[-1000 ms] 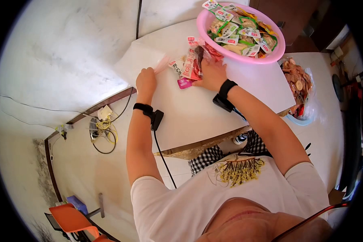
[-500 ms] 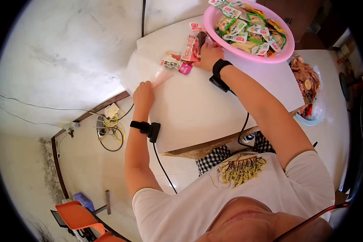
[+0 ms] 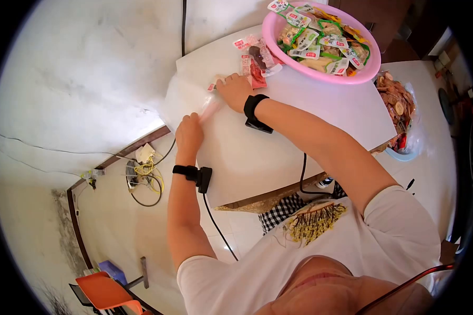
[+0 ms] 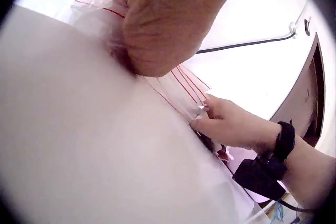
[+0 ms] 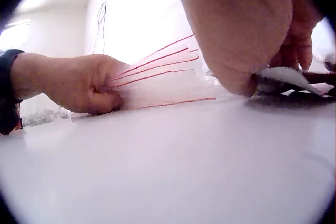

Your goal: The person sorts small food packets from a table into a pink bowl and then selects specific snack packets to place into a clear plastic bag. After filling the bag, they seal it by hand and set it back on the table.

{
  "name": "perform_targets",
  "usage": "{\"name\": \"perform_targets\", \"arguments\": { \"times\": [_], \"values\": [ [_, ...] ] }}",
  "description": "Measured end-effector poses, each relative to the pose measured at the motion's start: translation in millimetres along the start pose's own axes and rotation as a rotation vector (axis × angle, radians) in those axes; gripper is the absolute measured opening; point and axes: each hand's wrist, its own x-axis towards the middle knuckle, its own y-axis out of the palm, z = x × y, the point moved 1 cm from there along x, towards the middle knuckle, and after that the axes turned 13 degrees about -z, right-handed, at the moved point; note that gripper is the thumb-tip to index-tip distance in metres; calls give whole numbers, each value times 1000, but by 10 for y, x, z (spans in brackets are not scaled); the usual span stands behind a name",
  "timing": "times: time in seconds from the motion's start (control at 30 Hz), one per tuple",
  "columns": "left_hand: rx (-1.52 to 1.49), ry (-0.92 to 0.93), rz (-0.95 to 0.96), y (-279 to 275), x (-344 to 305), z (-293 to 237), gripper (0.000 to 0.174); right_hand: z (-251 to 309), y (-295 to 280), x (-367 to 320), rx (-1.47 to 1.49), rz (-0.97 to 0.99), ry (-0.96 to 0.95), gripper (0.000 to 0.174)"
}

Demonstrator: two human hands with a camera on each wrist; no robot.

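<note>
My left hand (image 3: 189,134) grips one end of clear zip bags (image 3: 210,109), whose red seal lines (image 5: 152,66) fan out past the fist in the right wrist view. At the other end is my right hand (image 3: 235,92), thumb and fingers pinching the bag edge (image 4: 199,109) in the left wrist view. A bit of a small red-and-white packet (image 3: 212,86) shows left of the right fingers; the hand covers the rest. Just beyond that hand lie a red snack packet (image 3: 254,73) and a packet with dark contents (image 3: 256,56).
A pink basin (image 3: 320,79) full of snack packets stands on the white table (image 3: 278,142) at the back right. Behind it to the right, lower down, sits a pale blue tub (image 3: 402,156) of brownish packets. The wall (image 3: 115,63) runs along the left side.
My right hand has left the red packets and moved left to the zip bags. It now covers the small white and purple packets seen before. The left hand still grips the bags.
</note>
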Motion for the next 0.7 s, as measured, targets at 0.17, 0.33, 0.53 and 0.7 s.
{"name": "perform_targets", "arguments": {
  "times": [0.17,0.33,0.53,0.7],
  "values": [
    [-30,5,6,21,9,22,8,7,-197,48,234,81,32,30],
    [-86,-15,29,-46,12,-8,8,-214,-583,197,542,-11,287,40],
    [-79,42,-21,-12,15,21,8,-740,-515,242,-8,-242,176,48],
    [-42,32,12,-36,16,17,8,-631,-405,-47,3,104,174,70]
  ]
}}
